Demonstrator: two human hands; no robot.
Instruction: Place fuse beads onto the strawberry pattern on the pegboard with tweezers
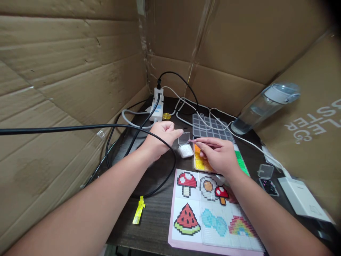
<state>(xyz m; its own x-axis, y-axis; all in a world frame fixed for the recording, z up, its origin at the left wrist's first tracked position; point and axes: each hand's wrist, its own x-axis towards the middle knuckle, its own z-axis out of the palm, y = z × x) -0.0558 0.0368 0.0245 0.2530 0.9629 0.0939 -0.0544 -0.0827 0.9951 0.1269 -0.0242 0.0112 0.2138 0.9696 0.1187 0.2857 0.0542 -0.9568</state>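
My left hand is curled closed at the raised lid of a small clear box of white beads, thumb and finger touching the lid. My right hand pinches thin pink tweezers whose tip points left, just above that box. Under my right hand lies a tray of coloured beads, orange and yellow on the left, green on the right. Nearer to me is a pink pattern sheet showing pixel mushroom, egg, watermelon and rainbow, with a clear pegboard over it bearing a small red mushroom.
Cardboard walls enclose the dark table. A white power strip with black and white cables sits at the back. A clear compartment lid, a tilted water bottle, a small dark bead box and a white box lie to the right.
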